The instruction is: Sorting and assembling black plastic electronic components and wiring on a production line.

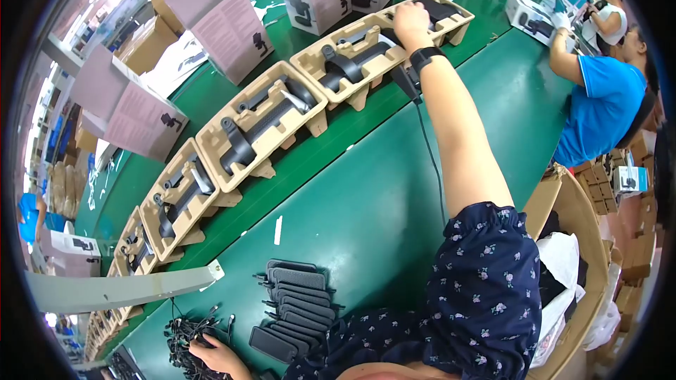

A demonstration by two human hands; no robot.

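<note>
In the upper right of the frame, a tan tray (456,22) holds dark parts, and the right hand (412,22) reaches over its near-left end, fingers bent downward; the fingertips are hidden, so I cannot tell what they grip. A black adapter (406,84) shows just below that wrist, its cord (432,155) trailing down the green table (338,197). At the lower left, the left hand (217,357) lies at the edge of a tangle of black cables (184,345), its fingers partly curled around a dark piece too small to make out. Just right of it sit overlapping black pads (299,302). More filled trays (282,138) curve from upper centre to lower left, with open boxes (232,39) behind them. At the upper right, a co-worker in blue (598,98) stands by the table; a carton (597,260) fills the lower right.
</note>
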